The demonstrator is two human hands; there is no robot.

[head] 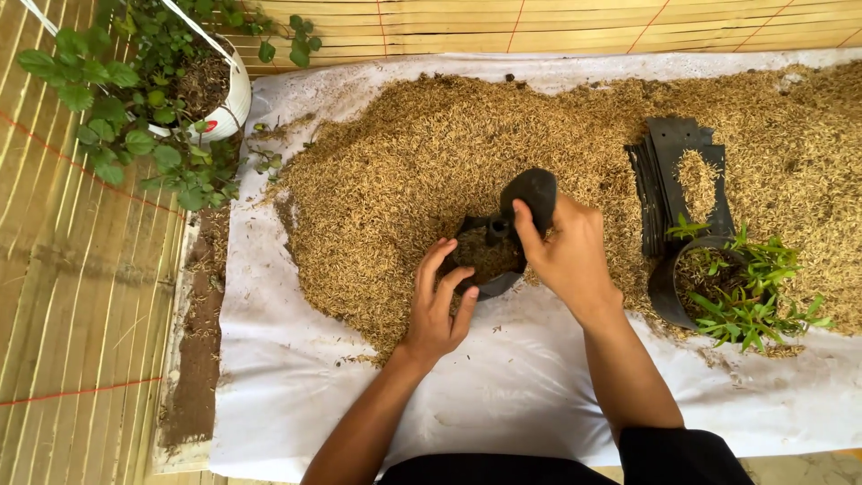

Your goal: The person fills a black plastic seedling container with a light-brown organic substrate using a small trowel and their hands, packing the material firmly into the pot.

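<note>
Black nursery bag [489, 256], partly filled with husk mix, sits near the middle of the husk pile [395, 171] on a white sheet [503, 395]. The left hand [437, 310] cups the bag's near rim, its fingers curled and lightly spread against the rim. The right hand [567, 254] pinches the bag's far edge between thumb and fingers, lifting a black flap upward. To the right, well apart from the hands, a stack of flat black bags [678, 180] lies on the husks with a scatter of husks on top. Just below it, a filled black bag holding a green seedling [741, 292] leans at the pile's edge. At upper left, a white pot [232, 103] with a leafy plant [117, 108] stands on a bamboo mat [72, 341], beside the sheet.
</note>
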